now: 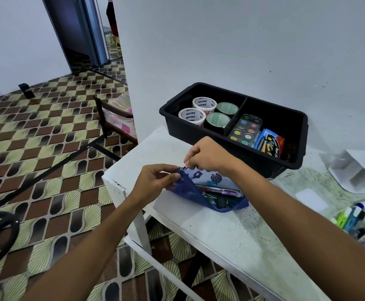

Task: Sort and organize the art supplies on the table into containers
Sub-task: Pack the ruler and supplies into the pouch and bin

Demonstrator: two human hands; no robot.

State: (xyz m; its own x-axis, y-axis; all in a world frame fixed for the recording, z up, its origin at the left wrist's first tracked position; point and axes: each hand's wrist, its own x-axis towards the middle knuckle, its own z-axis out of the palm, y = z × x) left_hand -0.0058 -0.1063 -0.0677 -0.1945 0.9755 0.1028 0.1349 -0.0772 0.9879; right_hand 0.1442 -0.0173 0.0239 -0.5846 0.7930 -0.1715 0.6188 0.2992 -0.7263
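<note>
A person's right hand [207, 156] pinches the small metal zipper pull [183, 168] at the far-left end of a blue pencil pouch [190, 195], its grip narrow and closed on the tab, while the left hand [155, 181] pinches the pouch's dark blue fabric edge just beside the pull, apparently bracing the cloth so the zipper can run against tension. The pouch lies on the white counter [231, 231] near its left corner, its mouth gaping toward the camera; whether the zipper is about to be drawn shut or opened further cannot be told from this view. The pouch is soft and slumped, deep blue outside with a paler panel printed with dark shapes, one like a basketball, and it is packed with pens and markers [218, 194], purple, green and pink among them, lying lengthwise. Just behind the pouch stands a black divided bin [301, 135], already looking sorted: four rolls of tape [204, 104], two white and two dark, stand in its left compartment, and a watercolour palette [245, 129] leans beside a box of crayons or pastels [271, 146] in its right one. To the right of the pouch, well apart at the counter's edge, loose markers and highlighters [350, 218] lie blurred and apparently unsorted, with a white paper organiser [359, 172] behind them.
</note>
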